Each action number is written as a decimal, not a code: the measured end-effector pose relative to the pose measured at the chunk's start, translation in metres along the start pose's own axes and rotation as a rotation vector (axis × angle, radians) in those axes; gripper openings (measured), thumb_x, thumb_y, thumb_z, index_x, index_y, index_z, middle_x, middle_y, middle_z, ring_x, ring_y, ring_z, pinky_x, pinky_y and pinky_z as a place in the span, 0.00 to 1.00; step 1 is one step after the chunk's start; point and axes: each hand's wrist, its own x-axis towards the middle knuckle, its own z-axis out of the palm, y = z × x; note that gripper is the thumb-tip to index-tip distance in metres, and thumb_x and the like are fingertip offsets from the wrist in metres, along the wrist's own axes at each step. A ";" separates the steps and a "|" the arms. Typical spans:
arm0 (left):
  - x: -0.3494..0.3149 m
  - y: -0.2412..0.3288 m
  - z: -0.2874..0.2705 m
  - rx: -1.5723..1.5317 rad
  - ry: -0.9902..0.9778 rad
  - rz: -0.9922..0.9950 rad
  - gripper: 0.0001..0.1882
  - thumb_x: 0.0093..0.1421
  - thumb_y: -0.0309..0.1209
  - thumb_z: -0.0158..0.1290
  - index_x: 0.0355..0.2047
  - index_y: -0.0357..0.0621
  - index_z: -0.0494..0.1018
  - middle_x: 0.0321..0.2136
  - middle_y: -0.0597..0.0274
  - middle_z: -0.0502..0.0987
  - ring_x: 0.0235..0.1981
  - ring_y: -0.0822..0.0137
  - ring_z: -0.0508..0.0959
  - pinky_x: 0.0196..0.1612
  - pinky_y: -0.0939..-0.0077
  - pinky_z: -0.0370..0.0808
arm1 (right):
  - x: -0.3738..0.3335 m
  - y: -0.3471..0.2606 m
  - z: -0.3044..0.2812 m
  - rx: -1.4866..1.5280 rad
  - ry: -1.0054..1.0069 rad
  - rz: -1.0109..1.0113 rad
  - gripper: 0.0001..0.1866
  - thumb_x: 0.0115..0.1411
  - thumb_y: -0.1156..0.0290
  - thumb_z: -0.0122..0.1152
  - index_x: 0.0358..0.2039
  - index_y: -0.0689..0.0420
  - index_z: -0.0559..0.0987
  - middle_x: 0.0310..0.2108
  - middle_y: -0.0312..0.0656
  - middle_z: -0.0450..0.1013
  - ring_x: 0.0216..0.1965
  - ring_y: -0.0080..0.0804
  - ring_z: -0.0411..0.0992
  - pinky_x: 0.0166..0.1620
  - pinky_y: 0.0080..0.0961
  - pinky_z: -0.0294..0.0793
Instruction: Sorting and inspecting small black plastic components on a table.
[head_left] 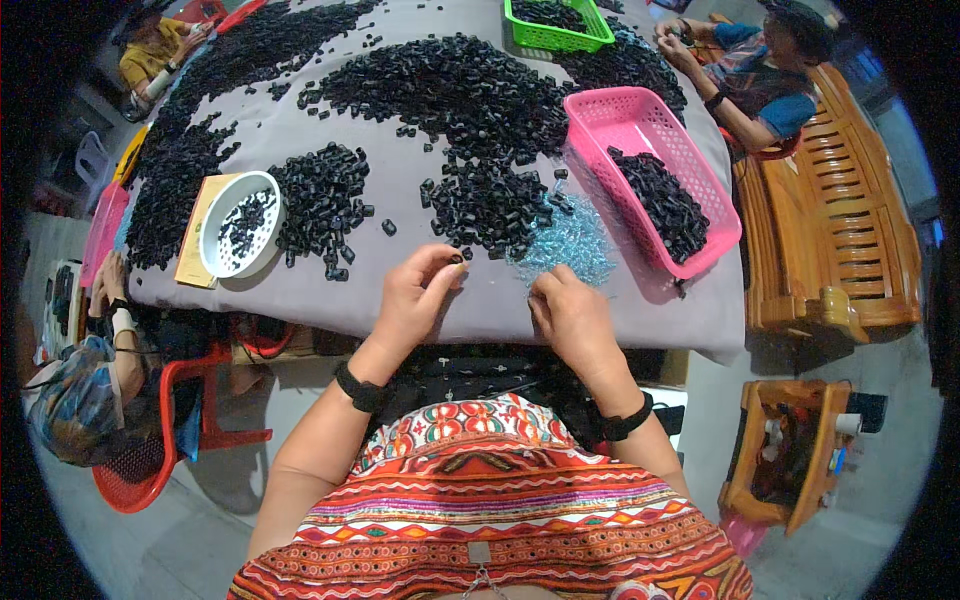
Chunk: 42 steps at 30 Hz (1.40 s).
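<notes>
Small black piece (457, 259) pinched in left hand (425, 282), near edge of tabletop (350, 302); too small to read long axis. Right hand (574, 312) fingers curled, grip can't tell, by bluish clear pieces (572, 240). Pink basket (635, 125), right edge; white bowl (240, 270), near-left; green basket (555, 38), far edge: all hold black pieces (660, 205).

the black pieces (440, 85) seem glossy plastic, the tablecloth (330, 303) matt, the bench (778, 232) glossy wood.
</notes>
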 end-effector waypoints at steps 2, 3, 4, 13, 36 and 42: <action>0.000 0.000 -0.002 -0.011 -0.003 0.006 0.09 0.64 0.26 0.55 0.43 0.36 0.75 0.34 0.63 0.81 0.35 0.75 0.79 0.41 0.79 0.76 | 0.001 0.002 0.005 -0.032 -0.008 -0.014 0.06 0.56 0.71 0.62 0.32 0.56 0.74 0.32 0.47 0.71 0.32 0.52 0.74 0.35 0.45 0.75; -0.001 0.000 -0.003 0.084 -0.031 0.023 0.09 0.64 0.26 0.55 0.43 0.36 0.76 0.34 0.63 0.82 0.35 0.75 0.79 0.41 0.80 0.76 | 0.001 0.003 0.006 -0.021 0.004 -0.023 0.06 0.56 0.72 0.62 0.32 0.57 0.73 0.32 0.48 0.70 0.31 0.52 0.74 0.34 0.46 0.75; -0.001 0.000 -0.004 0.176 -0.059 0.040 0.09 0.64 0.26 0.55 0.43 0.36 0.76 0.35 0.63 0.82 0.35 0.75 0.80 0.41 0.80 0.76 | 0.001 0.003 0.006 -0.012 0.013 -0.032 0.06 0.56 0.72 0.61 0.31 0.57 0.73 0.31 0.48 0.70 0.31 0.52 0.74 0.34 0.47 0.74; -0.008 0.013 0.000 0.367 -0.153 0.169 0.11 0.59 0.26 0.58 0.43 0.40 0.79 0.37 0.58 0.81 0.36 0.69 0.80 0.40 0.75 0.76 | 0.016 -0.030 -0.013 0.559 -0.034 0.084 0.06 0.53 0.75 0.62 0.31 0.62 0.75 0.28 0.50 0.75 0.29 0.48 0.75 0.33 0.35 0.74; -0.022 0.030 -0.015 0.251 -0.519 0.276 0.10 0.60 0.24 0.57 0.42 0.38 0.79 0.35 0.59 0.82 0.35 0.68 0.81 0.40 0.74 0.77 | 0.025 -0.017 0.000 1.117 -0.610 0.232 0.15 0.55 0.73 0.70 0.40 0.59 0.73 0.23 0.30 0.72 0.21 0.16 0.71 0.22 0.15 0.69; -0.025 0.014 -0.018 -0.108 -0.255 -0.147 0.09 0.64 0.26 0.54 0.44 0.35 0.76 0.35 0.65 0.80 0.34 0.77 0.78 0.39 0.79 0.76 | 0.054 -0.026 0.018 0.586 -0.111 -0.020 0.08 0.58 0.71 0.65 0.36 0.58 0.78 0.26 0.39 0.74 0.25 0.32 0.74 0.28 0.26 0.73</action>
